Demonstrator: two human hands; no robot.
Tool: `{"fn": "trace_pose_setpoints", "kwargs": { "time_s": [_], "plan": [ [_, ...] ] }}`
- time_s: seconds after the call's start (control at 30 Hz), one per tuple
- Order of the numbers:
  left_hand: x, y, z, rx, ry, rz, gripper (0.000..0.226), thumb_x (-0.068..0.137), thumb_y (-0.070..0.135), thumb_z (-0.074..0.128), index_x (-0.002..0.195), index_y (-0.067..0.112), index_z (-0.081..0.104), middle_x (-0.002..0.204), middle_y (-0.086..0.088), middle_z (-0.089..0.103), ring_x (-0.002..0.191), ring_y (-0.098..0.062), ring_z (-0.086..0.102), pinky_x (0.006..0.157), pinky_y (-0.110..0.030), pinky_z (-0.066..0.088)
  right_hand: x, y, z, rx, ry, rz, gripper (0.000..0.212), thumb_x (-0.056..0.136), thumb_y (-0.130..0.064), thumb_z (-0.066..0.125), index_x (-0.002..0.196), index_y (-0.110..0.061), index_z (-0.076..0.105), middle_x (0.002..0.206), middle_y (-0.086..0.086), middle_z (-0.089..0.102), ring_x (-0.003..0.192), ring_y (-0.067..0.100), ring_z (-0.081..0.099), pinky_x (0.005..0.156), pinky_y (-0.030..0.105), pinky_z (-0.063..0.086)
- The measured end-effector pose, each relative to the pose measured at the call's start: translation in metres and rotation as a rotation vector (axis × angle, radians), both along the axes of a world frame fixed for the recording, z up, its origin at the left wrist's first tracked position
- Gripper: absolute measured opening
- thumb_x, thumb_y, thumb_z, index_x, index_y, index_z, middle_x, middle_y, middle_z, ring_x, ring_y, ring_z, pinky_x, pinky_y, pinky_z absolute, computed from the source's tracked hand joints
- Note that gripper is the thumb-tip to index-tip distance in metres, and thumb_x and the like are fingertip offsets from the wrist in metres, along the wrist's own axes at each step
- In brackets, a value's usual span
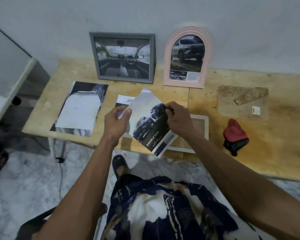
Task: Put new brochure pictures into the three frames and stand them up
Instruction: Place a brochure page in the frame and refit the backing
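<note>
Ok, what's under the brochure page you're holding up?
A white frame lies flat on the wooden table, its right side and near edge showing. The brochure page, pinched by left hand and right hand, covers the rest.

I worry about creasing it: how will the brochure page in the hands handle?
The brochure page is probably thin, light and floppy: its lower end hangs unsupported. The left hand and right hand pinch opposite edges, which likely keeps it flat.
</note>
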State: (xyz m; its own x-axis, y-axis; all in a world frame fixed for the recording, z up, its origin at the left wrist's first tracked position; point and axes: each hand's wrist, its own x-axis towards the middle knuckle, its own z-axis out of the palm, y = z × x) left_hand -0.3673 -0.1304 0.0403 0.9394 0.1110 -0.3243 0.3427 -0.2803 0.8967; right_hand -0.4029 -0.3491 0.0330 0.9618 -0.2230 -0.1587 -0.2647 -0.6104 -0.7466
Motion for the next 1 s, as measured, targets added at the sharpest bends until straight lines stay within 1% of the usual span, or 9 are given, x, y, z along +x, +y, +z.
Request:
{"fn": "trace_pose_setpoints", "kwargs": {
  "time_s": [0.07,0.2,0.33,0.43,0.53,0.63,0.77,0.9,1.0],
  "plan": [
    [0.013,0.019,0.002,-0.064,0.052,0.072,0.035,0.078,0.046,0.08,0.103,0.023,0.07,0.107,-0.005,0.072,0.095,-0.023,0.068,0.085,-0.053,0.059,0.016,0.021,0.001,0.048,0.012,-0.03,0.018,0.1,-0.016,0.048,0.112,-0.013,0.06,0.101,-0.001,0.06,0.092,0.015,0.052,0.079,0.031,0.042],
    [0.047,0.06,-0.002,-0.182,0.17,0.055,0.044,0.083,0.021,0.08,0.119,0.006,0.06,0.085,-0.011,0.075,0.067,-0.028,0.067,0.071,-0.062,0.057,0.055,0.071,-0.004,0.151,0.019,-0.16,0.017,0.099,-0.015,0.049,0.111,-0.012,0.061,0.103,0.004,0.061,0.094,0.017,0.053,0.077,0.028,0.04],
    [0.087,0.116,-0.015,-0.156,0.228,-0.03,0.041,0.083,0.003,0.077,0.118,0.011,0.057,0.102,-0.024,0.071,0.083,-0.031,0.068,0.079,-0.063,0.055,0.092,0.13,-0.013,0.227,0.078,-0.29,0.017,0.1,-0.02,0.048,0.113,-0.016,0.059,0.103,0.0,0.06,0.085,0.01,0.053,0.065,0.023,0.04],
    [0.112,0.162,-0.022,-0.098,0.251,-0.078,0.045,0.084,-0.005,0.072,0.122,0.011,0.054,0.109,-0.021,0.069,0.095,-0.028,0.069,0.08,-0.053,0.06,0.112,0.178,-0.02,0.305,0.138,-0.39,0.019,0.1,-0.018,0.05,0.114,-0.015,0.061,0.106,0.004,0.064,0.095,0.019,0.059,0.077,0.034,0.053],
    [0.13,0.209,-0.027,-0.034,0.214,-0.117,0.045,0.084,-0.003,0.072,0.122,0.011,0.053,0.111,-0.015,0.068,0.1,-0.028,0.067,0.08,-0.047,0.061,0.129,0.228,-0.028,0.319,0.181,-0.424,0.02,0.098,-0.014,0.052,0.116,-0.011,0.062,0.109,0.006,0.065,0.1,0.022,0.059,0.083,0.034,0.051],
    [0.147,0.254,-0.035,0.063,0.153,-0.128,0.044,0.079,0.0,0.076,0.117,0.01,0.057,0.102,-0.011,0.07,0.091,-0.023,0.07,0.071,-0.036,0.062,0.14,0.272,-0.038,0.317,0.202,-0.425,0.021,0.094,-0.012,0.055,0.114,-0.011,0.059,0.108,0.006,0.062,0.1,0.023,0.059,0.085,0.037,0.052],
    [0.166,0.298,-0.043,0.209,0.109,-0.191,0.039,0.078,0.006,0.079,0.109,0.019,0.061,0.087,0.004,0.068,0.081,-0.01,0.068,0.068,-0.032,0.06,0.148,0.316,-0.046,0.282,0.287,-0.398,0.027,0.087,-0.002,0.054,0.113,-0.006,0.063,0.103,0.008,0.063,0.094,0.023,0.06,0.076,0.031,0.05],
    [0.181,0.317,-0.053,0.261,0.103,-0.21,0.037,0.079,0.008,0.079,0.108,0.023,0.062,0.086,0.004,0.068,0.08,-0.012,0.068,0.063,-0.022,0.054,0.154,0.339,-0.053,0.262,0.372,-0.46,0.034,0.083,0.0,0.054,0.111,-0.013,0.068,0.104,0.008,0.069,0.094,0.027,0.065,0.085,0.042,0.057],
    [0.19,0.322,-0.058,0.328,0.089,-0.24,0.039,0.079,0.01,0.079,0.113,0.018,0.065,0.086,0.002,0.067,0.077,-0.011,0.066,0.067,-0.025,0.054,0.161,0.346,-0.055,0.265,0.391,-0.504,0.028,0.085,0.004,0.052,0.101,-0.011,0.07,0.103,0.006,0.069,0.094,0.023,0.064,0.09,0.036,0.055]
  ]
}}
